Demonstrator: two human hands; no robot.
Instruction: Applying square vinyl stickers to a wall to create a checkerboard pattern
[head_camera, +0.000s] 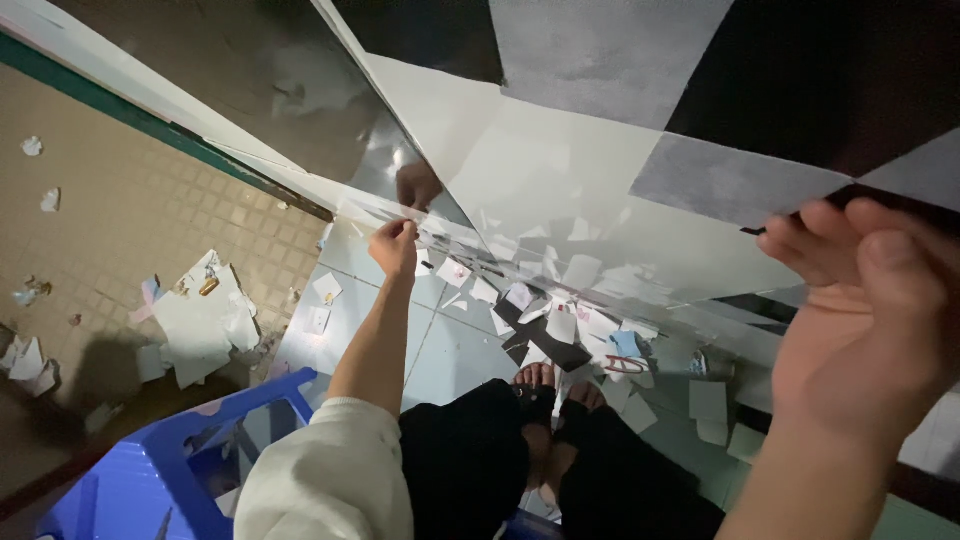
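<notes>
A large clear glossy film (560, 210) stretches between my two hands, in front of a surface of white, grey (730, 180) and black squares. My left hand (393, 245), on an arm in a white sleeve, pinches the film's far lower edge with the fingertips. Close to the camera, my right hand (860, 320) grips the film's near edge, fingers curled over it beside the black square. Below, my feet in sandals (545, 385) stand on pale floor tiles.
A blue plastic stool (130, 480) stands at the lower left. Several torn white paper scraps (200, 320) litter the brown tiled floor at left, and more scraps (560, 320) lie around my feet. A white and green frame (150, 110) runs diagonally across the upper left.
</notes>
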